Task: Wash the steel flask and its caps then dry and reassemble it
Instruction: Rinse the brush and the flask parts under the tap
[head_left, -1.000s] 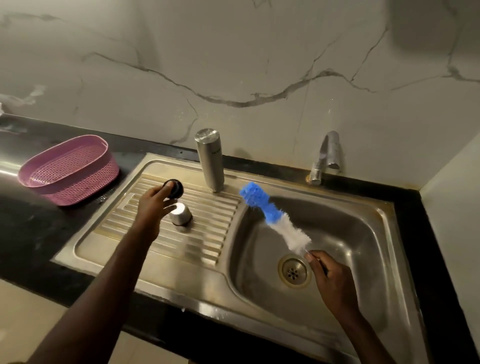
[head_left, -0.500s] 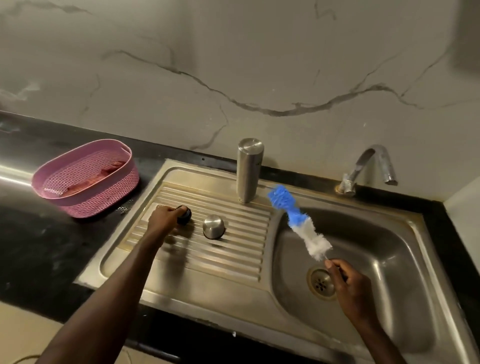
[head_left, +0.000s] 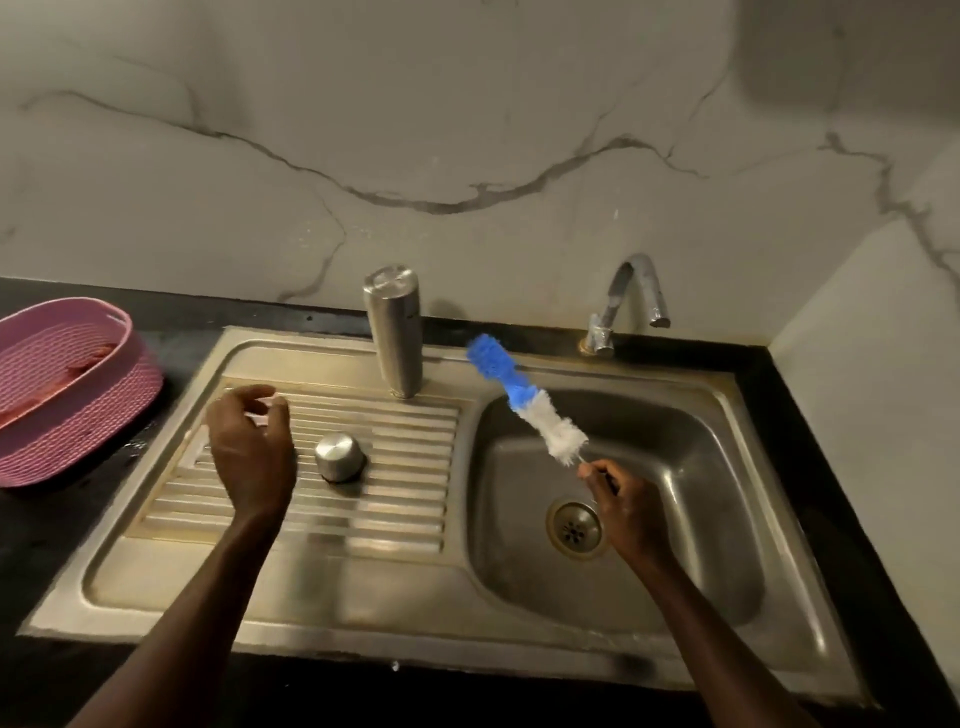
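The steel flask (head_left: 395, 332) stands upside down at the back of the ribbed drainboard (head_left: 395, 499). A steel cap (head_left: 340, 457) rests dome up on the ribs in front of it. My left hand (head_left: 249, 452) hovers palm down just left of that cap, fingers loosely curled and apart, with nothing visible between them. The small black cap is out of sight, possibly under this hand. My right hand (head_left: 626, 506) pinches the thin handle of a blue and white bottle brush (head_left: 524, 397) over the sink basin (head_left: 691, 519), bristles pointing up and left.
A pink plastic basket (head_left: 67, 395) sits on the black counter at the left. The tap (head_left: 631, 296) stands behind the basin and no water runs from it. The drain (head_left: 574, 527) lies below my right hand. A marble wall closes the back and right.
My left hand set the black cap down on the drainboard and loosened its fingers. The view shifted right. The brush stays held over the basin.
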